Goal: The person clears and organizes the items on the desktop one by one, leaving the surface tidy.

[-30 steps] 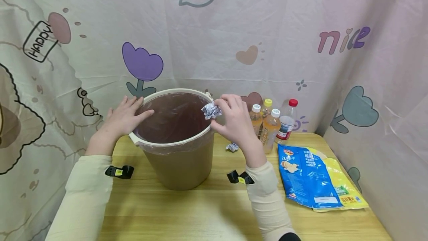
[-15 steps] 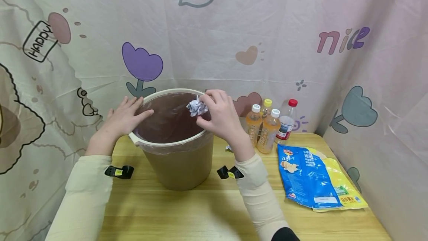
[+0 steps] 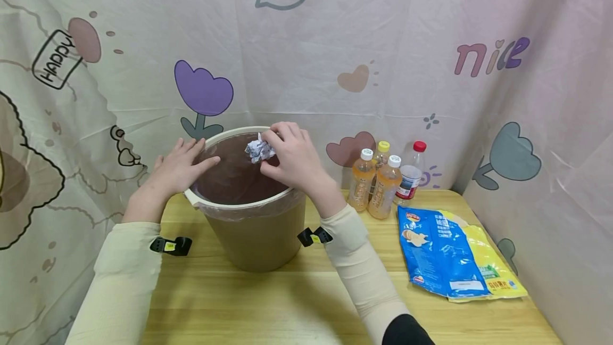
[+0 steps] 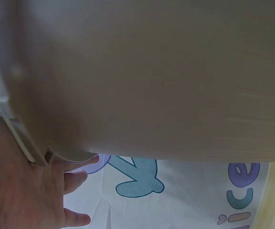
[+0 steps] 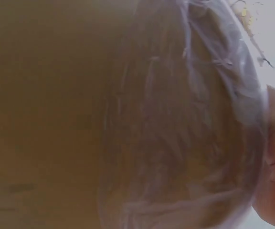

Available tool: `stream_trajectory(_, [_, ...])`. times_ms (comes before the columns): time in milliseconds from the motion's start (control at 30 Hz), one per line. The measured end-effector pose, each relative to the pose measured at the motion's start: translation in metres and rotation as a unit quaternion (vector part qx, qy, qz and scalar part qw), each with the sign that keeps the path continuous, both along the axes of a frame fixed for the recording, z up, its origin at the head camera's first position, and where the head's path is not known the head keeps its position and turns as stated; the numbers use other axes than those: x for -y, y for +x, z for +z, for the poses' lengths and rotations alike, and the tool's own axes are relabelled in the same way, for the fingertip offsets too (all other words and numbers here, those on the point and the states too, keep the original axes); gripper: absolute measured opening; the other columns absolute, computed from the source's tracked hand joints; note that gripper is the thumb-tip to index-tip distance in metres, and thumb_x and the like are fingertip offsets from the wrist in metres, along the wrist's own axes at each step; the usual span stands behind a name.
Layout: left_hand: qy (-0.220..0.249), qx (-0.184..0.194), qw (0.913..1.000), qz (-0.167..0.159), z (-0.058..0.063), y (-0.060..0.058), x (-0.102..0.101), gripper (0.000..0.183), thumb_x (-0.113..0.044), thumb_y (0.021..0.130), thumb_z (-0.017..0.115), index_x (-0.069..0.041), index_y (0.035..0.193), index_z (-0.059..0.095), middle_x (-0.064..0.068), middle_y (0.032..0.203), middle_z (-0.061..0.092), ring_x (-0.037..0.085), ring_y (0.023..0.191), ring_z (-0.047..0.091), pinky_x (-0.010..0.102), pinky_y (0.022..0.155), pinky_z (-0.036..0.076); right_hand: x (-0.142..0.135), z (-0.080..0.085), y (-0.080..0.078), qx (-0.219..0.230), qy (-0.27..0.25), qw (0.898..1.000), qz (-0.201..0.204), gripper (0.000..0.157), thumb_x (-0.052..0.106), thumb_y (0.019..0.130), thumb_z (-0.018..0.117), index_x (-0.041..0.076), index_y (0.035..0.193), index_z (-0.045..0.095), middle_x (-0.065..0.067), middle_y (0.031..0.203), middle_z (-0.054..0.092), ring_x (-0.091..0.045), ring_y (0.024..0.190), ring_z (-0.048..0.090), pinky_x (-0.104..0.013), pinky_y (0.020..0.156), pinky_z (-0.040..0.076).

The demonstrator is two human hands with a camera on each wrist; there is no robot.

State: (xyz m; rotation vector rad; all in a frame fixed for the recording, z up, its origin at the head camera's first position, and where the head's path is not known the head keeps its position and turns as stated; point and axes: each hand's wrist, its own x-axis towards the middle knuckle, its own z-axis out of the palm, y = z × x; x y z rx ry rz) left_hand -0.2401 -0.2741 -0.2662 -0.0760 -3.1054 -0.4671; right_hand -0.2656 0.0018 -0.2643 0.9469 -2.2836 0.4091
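Paper ball (image 3: 259, 149) pinched in right hand (image 3: 296, 157) over bin (image 3: 258, 241); left hand (image 3: 176, 168) splayed, thumb straight, at rim (image 3: 239, 207).

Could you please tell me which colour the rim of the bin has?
The rim is cream-white, best seen in the head view.

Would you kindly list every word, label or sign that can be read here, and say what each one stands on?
"HAPPY": backdrop cloth, in a drawn frame at the left.
"nice": same cloth, at the right; sideways and cut off in the left wrist view.
Too small to read: print on the blue bag, yellow bag, bottles and crumpled paper, and the yellow tags on the black wrist devices.
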Motion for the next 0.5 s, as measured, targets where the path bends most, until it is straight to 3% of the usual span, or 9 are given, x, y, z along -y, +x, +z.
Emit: stream_trajectory(500, [-0.003, 0.001, 1.0, -0.001, -0.001, -0.001, 0.001, 0.091, -0.072, 0.094, 0.024, -0.01, 0.157, 0.006, 0.026, 0.161, 0.006, 0.048, 0.148, -0.006, 0.079, 0.107, 0.0, 0.025, 0.017, -0.02, 0.024, 0.087, 0.996, -0.025, 0.04, 0.038, 0.081, 0.063, 0.024, 0.119, 0.057, 0.003, 0.122, 0.054, -0.019, 0.123, 0.045, -0.039, 0.096, 0.042])
